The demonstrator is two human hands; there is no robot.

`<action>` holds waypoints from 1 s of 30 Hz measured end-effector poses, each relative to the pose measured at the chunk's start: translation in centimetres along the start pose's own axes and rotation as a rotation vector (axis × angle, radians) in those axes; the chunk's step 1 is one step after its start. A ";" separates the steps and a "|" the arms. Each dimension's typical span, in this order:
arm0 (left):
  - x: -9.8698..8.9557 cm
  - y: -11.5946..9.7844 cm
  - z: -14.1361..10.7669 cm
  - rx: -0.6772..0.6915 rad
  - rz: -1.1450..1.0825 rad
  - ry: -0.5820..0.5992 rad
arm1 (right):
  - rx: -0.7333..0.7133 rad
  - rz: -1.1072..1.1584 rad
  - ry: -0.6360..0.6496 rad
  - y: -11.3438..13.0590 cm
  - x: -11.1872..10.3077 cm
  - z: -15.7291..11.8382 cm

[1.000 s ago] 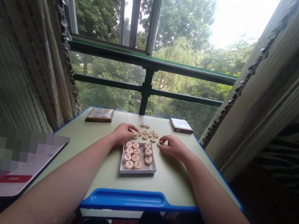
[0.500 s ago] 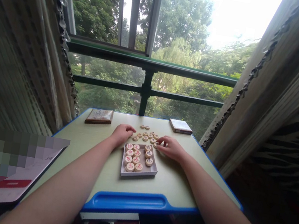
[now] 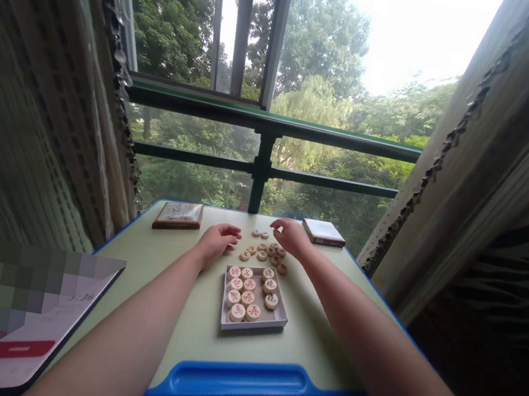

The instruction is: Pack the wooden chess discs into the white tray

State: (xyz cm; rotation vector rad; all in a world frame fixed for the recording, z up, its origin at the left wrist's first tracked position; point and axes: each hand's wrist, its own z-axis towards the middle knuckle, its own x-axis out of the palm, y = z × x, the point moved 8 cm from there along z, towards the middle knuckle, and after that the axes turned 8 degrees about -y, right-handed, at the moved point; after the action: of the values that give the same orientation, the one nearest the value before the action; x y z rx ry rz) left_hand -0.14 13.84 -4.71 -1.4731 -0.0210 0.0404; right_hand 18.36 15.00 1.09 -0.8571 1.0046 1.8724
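Observation:
An open shallow box (image 3: 254,327) on the table holds several round xiangqi pieces. Red-marked pieces (image 3: 247,298) fill two columns on its left, and three dark-marked pieces (image 3: 270,286) line its right side. Beyond the box lies a loose cluster of pieces (image 3: 262,256), and farther back are two more pieces (image 3: 264,234). My left hand (image 3: 219,243) rests on the table left of the cluster, fingers loosely extended with nothing visible in them. My right hand (image 3: 290,236) hovers over the cluster's far side, fingers apart and close to the two back pieces.
A wooden-edged box lid (image 3: 179,213) lies at the back left, and a flat white-topped box (image 3: 323,232) at the back right. A tablet-like screen (image 3: 39,329) stands at the left edge. The table's blue front tray (image 3: 238,381) is nearest me. Curtains flank the window.
My right hand has left the cluster's right edge and moved farther back, to the two rear pieces. My left hand stays nearly in place. The view has tilted slightly upward.

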 end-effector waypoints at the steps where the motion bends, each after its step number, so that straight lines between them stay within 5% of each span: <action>1: 0.0 0.0 0.0 -0.007 -0.002 -0.002 | 0.003 0.007 0.021 0.0 0.7 0.7; 8: 0.7 -0.4 -0.3 -0.027 0.071 0.010 | 0.085 0.067 0.123 -0.6 3.9 2.2; 17: 1.3 -1.7 -1.0 0.031 0.171 0.004 | 0.229 0.280 0.012 -0.6 -0.8 -0.7; 21: 3.1 -4.9 -2.8 0.228 0.190 0.058 | 0.349 0.714 -0.088 -0.2 -3.8 -6.4; 25: 6.3 -8.6 -7.0 0.552 0.362 0.293 | 0.423 0.905 -0.121 0.3 -4.9 -11.7; 30: 7.4 -10.3 -10.8 0.818 0.558 0.374 | 0.368 1.046 -0.194 1.1 -4.8 -13.6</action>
State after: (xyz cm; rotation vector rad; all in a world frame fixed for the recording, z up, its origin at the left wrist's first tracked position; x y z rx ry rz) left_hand 7.84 2.38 4.38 -0.6141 0.6409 0.2006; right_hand 21.84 1.05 -0.65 0.1503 1.7945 2.3860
